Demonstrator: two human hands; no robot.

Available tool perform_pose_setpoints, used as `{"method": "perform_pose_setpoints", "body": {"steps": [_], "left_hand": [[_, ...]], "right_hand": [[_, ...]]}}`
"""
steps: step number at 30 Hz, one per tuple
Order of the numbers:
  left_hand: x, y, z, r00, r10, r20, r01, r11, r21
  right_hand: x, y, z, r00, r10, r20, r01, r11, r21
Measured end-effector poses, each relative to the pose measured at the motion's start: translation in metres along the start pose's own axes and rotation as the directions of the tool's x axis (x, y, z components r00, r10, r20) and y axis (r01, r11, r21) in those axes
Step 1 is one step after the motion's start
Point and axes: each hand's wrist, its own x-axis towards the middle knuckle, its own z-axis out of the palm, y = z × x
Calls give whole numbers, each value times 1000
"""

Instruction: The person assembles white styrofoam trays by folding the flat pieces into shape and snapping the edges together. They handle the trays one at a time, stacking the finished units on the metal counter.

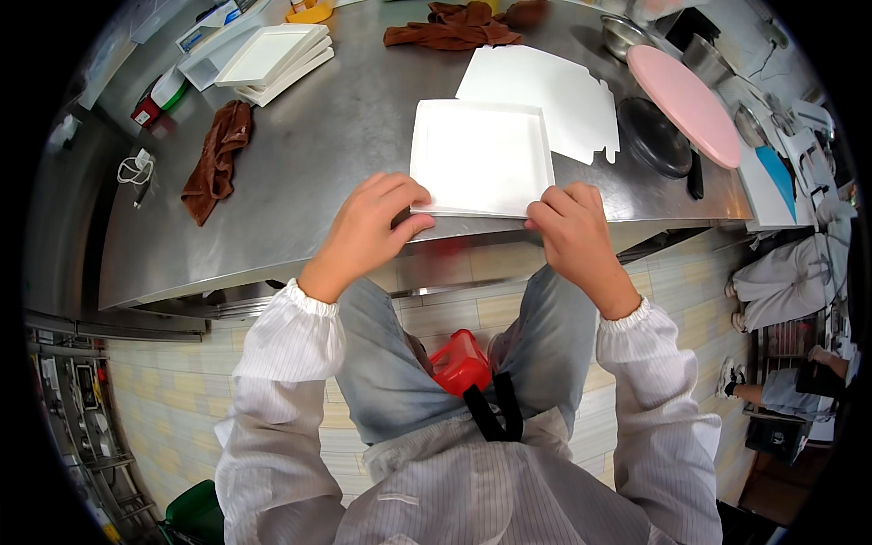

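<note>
- White tray at the worktop's near edge, apparently for easy reach.
- Left hand pinching its near left corner, right hand its near right; the paired grip likely steadies the wall.
- Flat white card farther back on the worktop, partly behind the tray.
- Tray stack at the worktop's far left, probably piled to save room.

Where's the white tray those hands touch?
The white tray sits upper-middle in the head view, at the near edge of the metal table, between the left hand and right hand; a white sheet lies behind its right side.
</note>
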Motion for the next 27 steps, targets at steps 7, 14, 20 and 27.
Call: {"method": "perform_pose_setpoints", "body": {"steps": [7, 14, 20, 27], "left_hand": [[3, 6, 3, 999, 39, 29, -41, 996, 83], [7, 40, 28, 991, 135, 18, -133, 925, 356], [16, 43, 41, 997, 73, 38, -81, 934, 348], [30, 9, -10, 944, 152, 292, -256, 897, 360]], "right_hand": [[3, 1, 4, 1000, -9, -15, 9, 1000, 2], [22, -26, 17, 999, 12, -50, -14, 999, -33], [28, -35, 29, 995, 43, 93, -48, 998, 48], [30, -11, -11, 980, -99, 175, 118, 988, -96]]}}
